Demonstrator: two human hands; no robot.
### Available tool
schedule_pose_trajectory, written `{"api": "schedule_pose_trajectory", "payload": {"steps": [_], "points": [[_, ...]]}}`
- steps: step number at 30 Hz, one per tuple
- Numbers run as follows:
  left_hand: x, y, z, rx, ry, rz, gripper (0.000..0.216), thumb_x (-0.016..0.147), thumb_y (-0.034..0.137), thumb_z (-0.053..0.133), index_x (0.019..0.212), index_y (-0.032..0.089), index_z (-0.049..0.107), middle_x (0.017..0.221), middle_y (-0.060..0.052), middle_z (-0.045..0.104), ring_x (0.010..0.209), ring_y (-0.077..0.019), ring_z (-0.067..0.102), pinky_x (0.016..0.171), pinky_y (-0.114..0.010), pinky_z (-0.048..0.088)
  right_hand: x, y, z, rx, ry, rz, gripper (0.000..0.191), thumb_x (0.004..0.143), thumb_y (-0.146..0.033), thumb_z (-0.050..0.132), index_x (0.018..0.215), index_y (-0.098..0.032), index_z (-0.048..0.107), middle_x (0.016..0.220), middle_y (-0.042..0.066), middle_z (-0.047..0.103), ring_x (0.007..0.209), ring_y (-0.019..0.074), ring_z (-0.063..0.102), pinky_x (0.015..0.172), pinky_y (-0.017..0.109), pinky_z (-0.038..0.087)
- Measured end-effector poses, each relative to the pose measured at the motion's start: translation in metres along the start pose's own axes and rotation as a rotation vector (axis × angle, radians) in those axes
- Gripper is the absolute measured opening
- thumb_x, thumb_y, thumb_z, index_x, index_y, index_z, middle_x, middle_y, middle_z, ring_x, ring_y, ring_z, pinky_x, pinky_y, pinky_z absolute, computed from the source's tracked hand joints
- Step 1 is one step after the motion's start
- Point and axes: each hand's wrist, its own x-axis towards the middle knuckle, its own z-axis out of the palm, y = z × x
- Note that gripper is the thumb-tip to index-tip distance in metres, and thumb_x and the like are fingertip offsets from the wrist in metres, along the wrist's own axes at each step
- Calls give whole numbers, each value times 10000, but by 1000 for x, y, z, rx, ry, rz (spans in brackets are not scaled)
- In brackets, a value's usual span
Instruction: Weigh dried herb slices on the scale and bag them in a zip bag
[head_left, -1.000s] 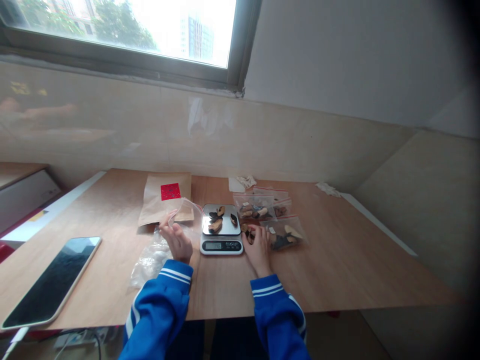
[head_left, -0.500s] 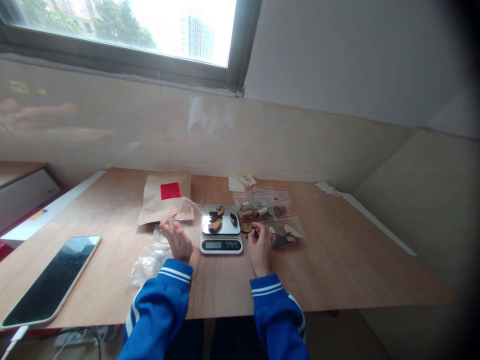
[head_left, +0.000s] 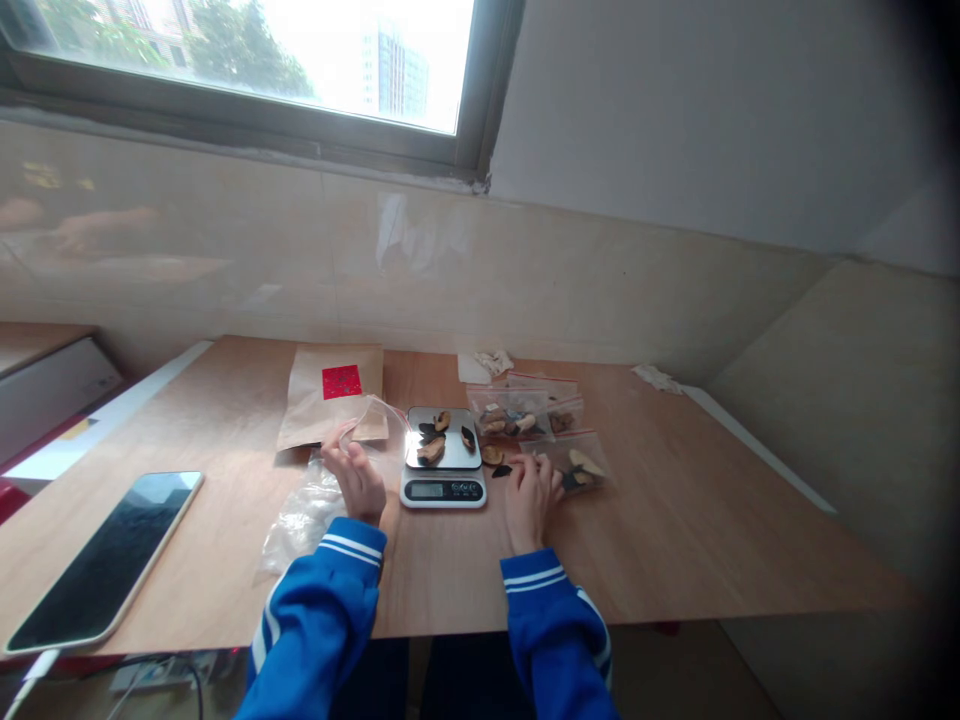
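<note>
My left hand point(head_left: 355, 473) stands raised beside the kitchen scale, its fingertips gripping a transparent zip bag point(head_left: 373, 432). My right hand point(head_left: 531, 502) is curled with the fingers together, touching the near edge of a zip bag of dark and tan dried pieces point(head_left: 579, 468). Between that hand and the scale lie a round tan slice point(head_left: 492, 455) and a small dark piece point(head_left: 501, 470). The digital scale point(head_left: 442, 488) has a steel plate point(head_left: 442, 462) carrying several dried pieces. Behind it lies another filled zip bag point(head_left: 508, 415).
A kraft paper envelope point(head_left: 330, 400) with a red label lies behind my left hand. A crumpled plastic bag point(head_left: 303, 520) lies left of it, and a dark-screened phone point(head_left: 105, 550) lies at the far left. Paper scraps point(head_left: 491, 365) sit by the wall.
My right hand has moved right, from the loose pieces to the bag's edge. The small dark piece it pinched now lies on the table. My left hand has barely moved.
</note>
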Motion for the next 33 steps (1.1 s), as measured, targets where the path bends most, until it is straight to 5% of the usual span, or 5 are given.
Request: {"api": "schedule_pose_trajectory", "payload": {"steps": [6,24,33], "points": [[-1,3,-3,12,-45,9,328,979,413,280,1183,235,465,1273,-162,476,1192,-276,473,1049,-577,337,-4,-5,4,-174,-95,-14,186,804,-241,488,860,-193,659,1111,129,538,1025,317,453,817,417,320],[-1,5,-3,37,-51,-15,364,968,464,263,1180,249,467,1289,-192,464,1218,-317,476,1060,-611,339,-8,-4,7,-271,-100,-28,167,812,-279,514,879,-141,580,1137,189,542,1041,338,458,821,411,313],[0,4,-2,11,-40,-8,351,967,440,289,1157,211,474,1246,-180,483,1202,-301,477,1036,-598,333,-3,-12,-3,116,96,-101,177,900,-337,496,878,-181,576,933,87,605,951,264,507,847,406,338]]}}
